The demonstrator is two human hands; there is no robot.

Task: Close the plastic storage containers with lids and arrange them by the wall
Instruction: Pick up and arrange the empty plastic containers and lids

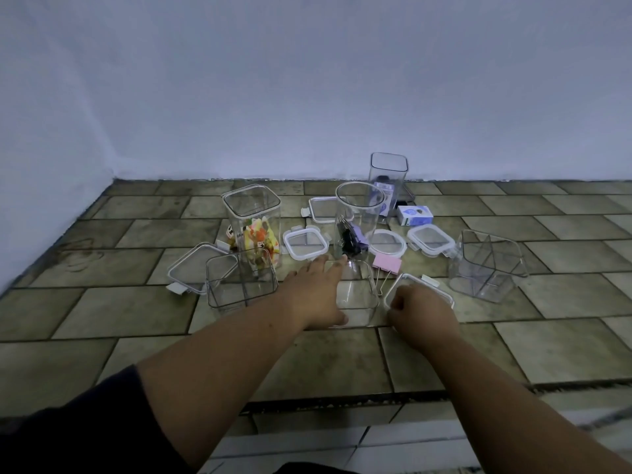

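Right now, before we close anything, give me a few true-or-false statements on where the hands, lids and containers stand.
1. The right hand grips a square lid. True.
2. The tall round container has its lid on. False: its top is open, and a round lid lies on the floor beside it.
3. The pink binder clip lies inside the small clear container. False: it lies on the floor behind that container.
4. The left hand rests on the small clear container. True.
5. The tall container with colourful packets is closed. False: its top is open.
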